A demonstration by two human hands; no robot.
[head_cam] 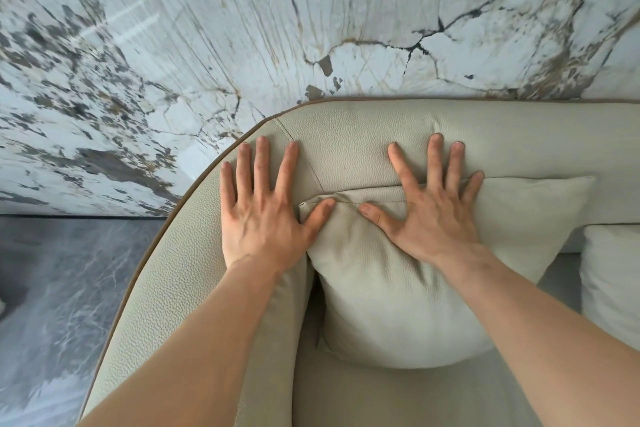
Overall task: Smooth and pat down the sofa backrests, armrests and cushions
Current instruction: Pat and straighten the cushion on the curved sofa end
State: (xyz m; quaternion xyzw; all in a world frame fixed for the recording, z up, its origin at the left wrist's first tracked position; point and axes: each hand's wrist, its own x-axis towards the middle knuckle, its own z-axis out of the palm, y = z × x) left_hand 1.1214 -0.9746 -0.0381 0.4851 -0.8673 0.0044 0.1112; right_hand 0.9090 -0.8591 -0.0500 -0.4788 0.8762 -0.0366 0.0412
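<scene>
A beige leather sofa with brown piping fills the lower right. Its curved backrest (363, 135) runs along the wall and bends down into the left armrest (166, 274). A beige cushion (391, 308) leans in the corner against the backrest. My left hand (263, 208) lies flat with spread fingers on the curve where armrest meets backrest, thumb touching the cushion's top corner. My right hand (429, 204) lies flat with fingers apart across the cushion's top edge, fingertips on the backrest. Neither hand holds anything.
A white marble-patterned wall (277, 17) stands right behind the sofa. Grey stone floor (62, 305) lies to the left of the armrest. A second pale cushion (613, 281) sits at the right edge, on the seat (398, 399).
</scene>
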